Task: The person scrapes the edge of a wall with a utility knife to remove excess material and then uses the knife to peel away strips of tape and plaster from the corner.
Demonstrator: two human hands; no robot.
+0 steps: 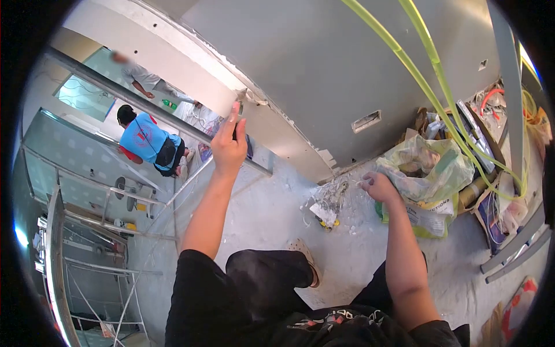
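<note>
My left hand (229, 147) is raised with its fingers stretched out, the fingertips right at the broken lower end of the wall edge (250, 98). Low on the right, my right hand (378, 188) has its fingers curled together; I cannot tell what, if anything, is in them. It is beside a pile of plaster rubble (332, 199) at the foot of the grey wall (306, 75). Just right of that hand stands a translucent plastic bag (430, 173) stuffed with waste, overlapping a printed sack (425, 222).
Yellow-green hoses (399, 55) hang over a debris-filled box (491, 220) at right, near metal legs (514, 248). Scaffold frames (55, 248) fill the left side. A person in a blue shirt (141, 139) crouches beyond a metal pole (139, 101); another person (139, 75) is farther back.
</note>
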